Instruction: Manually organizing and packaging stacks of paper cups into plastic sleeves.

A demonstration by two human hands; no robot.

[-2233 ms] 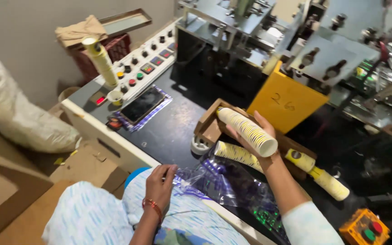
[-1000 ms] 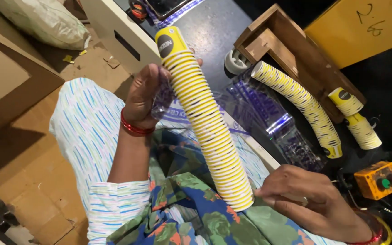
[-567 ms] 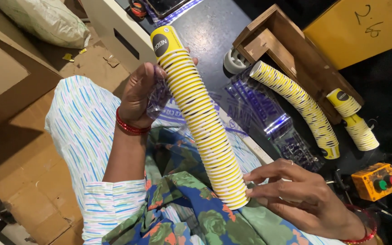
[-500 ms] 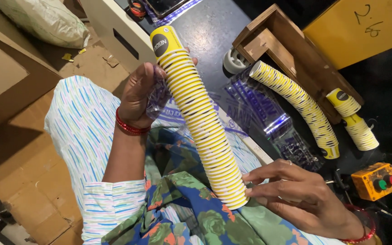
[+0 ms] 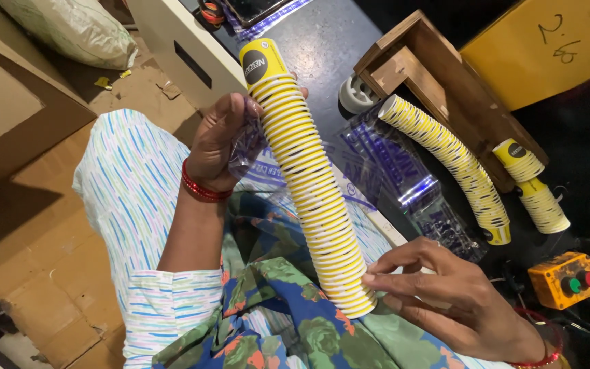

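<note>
Where it slants across the lap, cup stack (image 5: 308, 184): left hand (image 5: 223, 140) clasps top with plastic wrap (image 5: 246, 145); right hand (image 5: 445, 294) pinches base. On counter (image 5: 322, 48): second stack (image 5: 448, 160), short stack (image 5: 532, 184).

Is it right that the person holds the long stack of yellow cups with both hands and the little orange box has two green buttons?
Not quite. Both hands, left hand and right hand, do hold the stack of yellow cups, but the head view shows the orange box has one green button and one red.

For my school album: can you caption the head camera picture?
Left hand and right hand hold a long stack of yellow paper cups.
</note>
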